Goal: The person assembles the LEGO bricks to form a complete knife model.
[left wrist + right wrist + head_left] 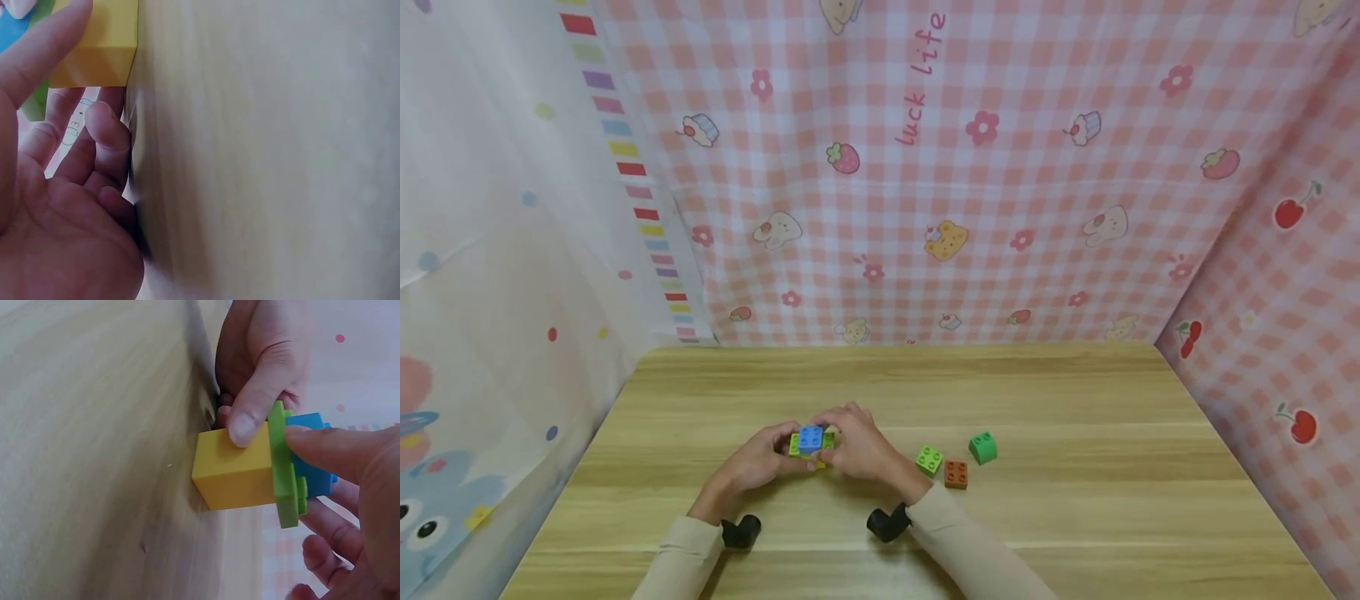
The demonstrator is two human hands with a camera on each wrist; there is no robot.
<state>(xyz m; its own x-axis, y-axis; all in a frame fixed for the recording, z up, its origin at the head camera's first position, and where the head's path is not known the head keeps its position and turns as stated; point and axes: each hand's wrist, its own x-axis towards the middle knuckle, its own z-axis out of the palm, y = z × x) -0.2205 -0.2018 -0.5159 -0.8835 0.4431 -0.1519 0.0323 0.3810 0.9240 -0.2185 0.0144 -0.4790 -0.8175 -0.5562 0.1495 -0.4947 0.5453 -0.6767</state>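
A small stack of toy building bricks stands on the table before me: a yellow block point(234, 478) at the bottom, a flat lime-green plate point(282, 469) over it, and a blue brick point(810, 437) on top. My left hand point(758, 457) grips the yellow block, its thumb flat along one side in the right wrist view. From the other side, my right hand point(859, 446) pinches the blue brick, thumb against it where it meets the plate. The far fingers of the right hand are partly hidden behind the stack.
Right of the hands lie a lime-green brick point(929, 460), a brown brick point(956, 474) and a green curved-top brick point(982, 448). The wooden table point(1075, 517) reaches back to a checked curtain point(1037, 192). Black devices point(889, 523) sit at both wrists.
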